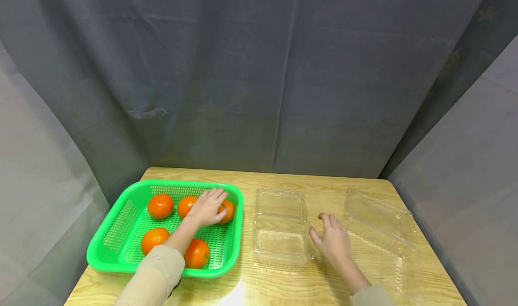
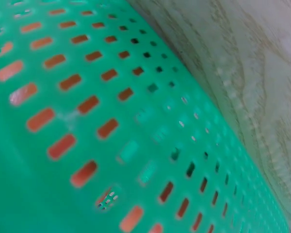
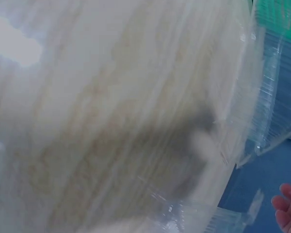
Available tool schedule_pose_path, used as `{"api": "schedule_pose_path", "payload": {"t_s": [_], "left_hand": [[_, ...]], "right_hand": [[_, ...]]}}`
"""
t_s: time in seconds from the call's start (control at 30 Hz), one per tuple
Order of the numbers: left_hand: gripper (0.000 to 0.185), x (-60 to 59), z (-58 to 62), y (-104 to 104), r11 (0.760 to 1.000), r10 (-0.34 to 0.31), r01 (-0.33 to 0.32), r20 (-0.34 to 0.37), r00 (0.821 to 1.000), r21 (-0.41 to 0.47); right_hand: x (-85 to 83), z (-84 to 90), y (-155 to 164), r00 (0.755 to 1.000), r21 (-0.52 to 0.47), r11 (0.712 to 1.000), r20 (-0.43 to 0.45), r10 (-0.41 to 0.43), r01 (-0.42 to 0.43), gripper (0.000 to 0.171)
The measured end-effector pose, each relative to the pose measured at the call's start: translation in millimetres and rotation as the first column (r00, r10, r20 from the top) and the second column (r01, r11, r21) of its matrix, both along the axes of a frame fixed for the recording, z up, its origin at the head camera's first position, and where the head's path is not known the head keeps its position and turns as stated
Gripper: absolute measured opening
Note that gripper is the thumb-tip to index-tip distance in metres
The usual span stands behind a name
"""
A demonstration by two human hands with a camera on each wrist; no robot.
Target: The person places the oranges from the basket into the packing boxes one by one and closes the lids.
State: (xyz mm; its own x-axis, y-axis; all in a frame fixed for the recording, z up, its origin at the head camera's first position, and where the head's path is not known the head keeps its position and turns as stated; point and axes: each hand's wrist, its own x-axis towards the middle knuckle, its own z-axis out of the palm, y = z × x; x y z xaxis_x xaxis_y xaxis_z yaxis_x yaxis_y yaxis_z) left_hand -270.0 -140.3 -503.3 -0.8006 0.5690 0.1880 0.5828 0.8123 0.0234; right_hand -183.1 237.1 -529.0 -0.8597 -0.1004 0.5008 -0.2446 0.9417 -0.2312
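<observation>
The left hand (image 1: pixel 208 207) reaches into the green basket (image 1: pixel 121 258) at the tabletop's (image 1: pixel 283 288) left edge, its grip draped with lightly curled fingers over the orange (image 1: pixel 227 210) in the basket's far right corner; whether it has clasped the fruit I cannot tell. The open clear clamshell box (image 1: pixel 279 234) lies just right of the basket, long axis running front to back. The right hand (image 1: pixel 333 242), grip released with fingers spread, rests at that box's right edge, nearer to it than the left.
</observation>
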Motion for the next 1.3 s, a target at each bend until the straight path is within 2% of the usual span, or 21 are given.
{"api": "schedule_pose_path", "payload": {"t_s": [0.3, 0.43, 0.57, 0.8, 1.1, 1.3], "left_hand": [[0.058, 0.9, -4.3, 6, 0.998, 0.053, -0.050, 0.103, 0.993, -0.027], [0.060, 2.1, -5.5, 8, 0.997, 0.072, -0.068, 0.133, 0.988, -0.029], [0.062, 2.0, -7.6, 10, 0.996, 0.086, -0.083, 0.148, 0.985, -0.025], [0.064, 3.3, -8.7, 12, 0.993, 0.116, -0.112, 0.166, 0.979, -0.034], [0.067, 1.8, -13.4, 12, 0.986, 0.167, -0.157, 0.200, 0.965, -0.062], [0.070, 1.4, -19.6, 11, 0.983, 0.181, -0.170, 0.186, 0.966, -0.072]], "right_hand": [[7.7, -13.9, -6, 0.999, 0.061, 0.998, 0.029, -0.015, 0.013, 0.045], [10.1, -18.0, -8, 0.996, 0.089, 0.996, 0.079, -0.038, 0.030, 0.048], [12.5, -22.1, -11, 0.989, 0.119, 0.992, 0.136, -0.063, 0.046, 0.049], [15.0, -26.0, -13, 0.980, 0.155, 0.987, 0.183, -0.078, 0.049, 0.049], [15.0, -28.7, -13, 0.982, 0.182, 0.983, 0.173, -0.070, 0.038, 0.044], [15.8, -28.2, -13, 0.985, 0.191, 0.981, 0.161, -0.065, 0.033, 0.041]]}}
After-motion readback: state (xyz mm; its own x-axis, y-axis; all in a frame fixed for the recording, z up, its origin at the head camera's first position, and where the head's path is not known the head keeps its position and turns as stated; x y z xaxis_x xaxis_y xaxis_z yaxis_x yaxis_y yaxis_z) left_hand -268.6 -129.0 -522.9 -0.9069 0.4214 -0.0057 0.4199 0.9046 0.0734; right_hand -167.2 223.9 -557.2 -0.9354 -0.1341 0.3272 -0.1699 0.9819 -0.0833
